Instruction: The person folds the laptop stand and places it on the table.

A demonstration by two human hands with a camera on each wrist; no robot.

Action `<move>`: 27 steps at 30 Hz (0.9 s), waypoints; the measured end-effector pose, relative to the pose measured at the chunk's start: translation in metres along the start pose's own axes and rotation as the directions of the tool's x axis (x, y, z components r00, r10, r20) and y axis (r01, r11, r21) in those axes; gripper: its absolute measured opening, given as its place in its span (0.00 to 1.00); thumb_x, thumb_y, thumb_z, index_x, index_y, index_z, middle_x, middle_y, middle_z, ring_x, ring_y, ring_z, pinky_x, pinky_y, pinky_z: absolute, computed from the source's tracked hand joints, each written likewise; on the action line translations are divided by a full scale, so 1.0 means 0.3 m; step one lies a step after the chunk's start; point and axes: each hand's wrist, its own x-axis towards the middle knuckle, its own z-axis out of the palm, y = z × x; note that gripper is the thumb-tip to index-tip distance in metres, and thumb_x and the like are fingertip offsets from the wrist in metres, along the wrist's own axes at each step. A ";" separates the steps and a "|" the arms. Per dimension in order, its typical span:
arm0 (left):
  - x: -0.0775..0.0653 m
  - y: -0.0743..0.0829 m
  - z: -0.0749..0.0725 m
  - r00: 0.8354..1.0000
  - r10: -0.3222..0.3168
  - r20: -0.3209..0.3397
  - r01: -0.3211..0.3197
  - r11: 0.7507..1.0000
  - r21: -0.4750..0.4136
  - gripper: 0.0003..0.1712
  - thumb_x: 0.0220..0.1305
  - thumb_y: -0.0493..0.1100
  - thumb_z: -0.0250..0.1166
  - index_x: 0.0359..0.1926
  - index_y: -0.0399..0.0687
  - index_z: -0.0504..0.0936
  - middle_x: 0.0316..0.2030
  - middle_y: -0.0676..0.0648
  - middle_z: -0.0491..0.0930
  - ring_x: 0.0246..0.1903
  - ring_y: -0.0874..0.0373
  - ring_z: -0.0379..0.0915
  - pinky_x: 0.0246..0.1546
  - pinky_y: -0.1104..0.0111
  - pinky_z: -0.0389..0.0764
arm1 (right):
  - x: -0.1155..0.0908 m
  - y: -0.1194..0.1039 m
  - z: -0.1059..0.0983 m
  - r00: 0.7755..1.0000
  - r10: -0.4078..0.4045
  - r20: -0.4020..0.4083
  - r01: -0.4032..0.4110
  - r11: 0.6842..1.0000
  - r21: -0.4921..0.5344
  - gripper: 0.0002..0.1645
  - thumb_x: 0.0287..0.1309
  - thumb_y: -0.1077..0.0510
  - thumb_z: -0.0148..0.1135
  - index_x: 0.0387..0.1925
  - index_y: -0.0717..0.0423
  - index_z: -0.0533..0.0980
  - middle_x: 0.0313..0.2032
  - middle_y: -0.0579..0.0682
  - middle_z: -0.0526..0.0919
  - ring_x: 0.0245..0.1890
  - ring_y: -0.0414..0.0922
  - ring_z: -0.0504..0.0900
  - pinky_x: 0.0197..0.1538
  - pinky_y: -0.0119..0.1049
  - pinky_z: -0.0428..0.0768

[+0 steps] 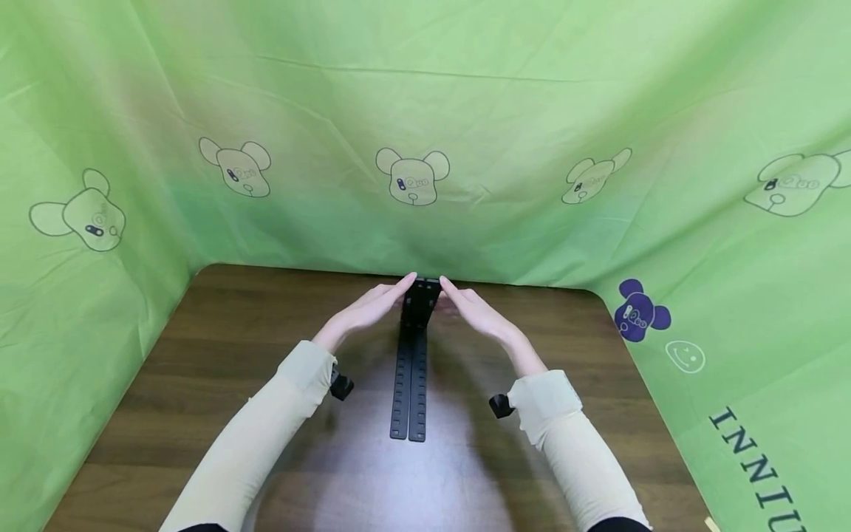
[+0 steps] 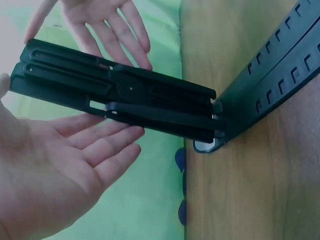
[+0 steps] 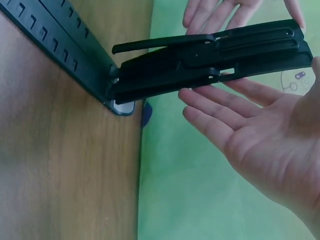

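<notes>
A black folding laptop stand (image 1: 420, 303) is unfolded partway on the table. Its notched base (image 1: 417, 399) lies flat toward me, made of two parallel rails, while the upper panel (image 2: 150, 92) rises from the hinge at the far end. My left hand (image 1: 364, 309) is at the panel's left edge, fingers nearly straight and thumb by the top corner. On the opposite edge my right hand (image 1: 480, 313) mirrors it, with extended fingertips at the side and thumb at the top corner. A thin support arm (image 3: 162, 42) runs along the panel's underside.
The brown wooden table (image 1: 213, 369) runs back to a green curtain (image 1: 412, 96) with printed bear heads, which also encloses both sides. Small black wrist cameras (image 1: 342, 386) sit at each cuff of the white sleeves.
</notes>
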 end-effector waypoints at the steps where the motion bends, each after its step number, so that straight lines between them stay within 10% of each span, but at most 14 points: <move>1: -0.005 0.001 0.003 1.000 -0.007 -0.003 0.007 1.000 0.008 0.46 0.84 0.75 0.37 0.80 0.51 0.74 0.78 0.42 0.75 0.81 0.42 0.67 0.86 0.44 0.61 | -0.002 0.001 0.003 1.000 -0.001 0.003 0.001 1.000 0.008 0.44 0.91 0.39 0.30 0.74 0.73 0.73 0.71 0.71 0.79 0.75 0.67 0.78 0.82 0.64 0.70; 7: -0.050 -0.017 0.024 1.000 -0.001 0.018 0.000 0.999 0.052 0.46 0.82 0.76 0.38 0.82 0.54 0.72 0.83 0.44 0.68 0.85 0.43 0.60 0.86 0.41 0.60 | -0.046 0.013 0.031 0.999 -0.031 0.012 0.031 0.999 0.019 0.41 0.91 0.42 0.34 0.76 0.73 0.70 0.74 0.72 0.75 0.79 0.68 0.71 0.84 0.64 0.65; 16: -0.153 -0.110 0.080 0.996 0.077 0.048 -0.085 0.976 0.202 0.46 0.85 0.73 0.44 0.87 0.50 0.58 0.85 0.43 0.63 0.84 0.45 0.60 0.86 0.45 0.63 | -0.175 0.085 0.121 0.993 -0.108 -0.056 0.090 0.961 -0.261 0.35 0.90 0.46 0.43 0.81 0.65 0.67 0.78 0.64 0.72 0.80 0.64 0.70 0.83 0.64 0.68; 27: -0.148 -0.097 0.074 0.998 0.050 0.025 -0.053 0.988 0.145 0.52 0.81 0.80 0.41 0.84 0.46 0.67 0.81 0.40 0.70 0.82 0.42 0.65 0.84 0.43 0.66 | -0.157 0.063 0.122 0.989 -0.130 -0.065 0.108 0.957 -0.270 0.33 0.90 0.45 0.43 0.77 0.65 0.72 0.75 0.62 0.78 0.79 0.61 0.74 0.82 0.62 0.70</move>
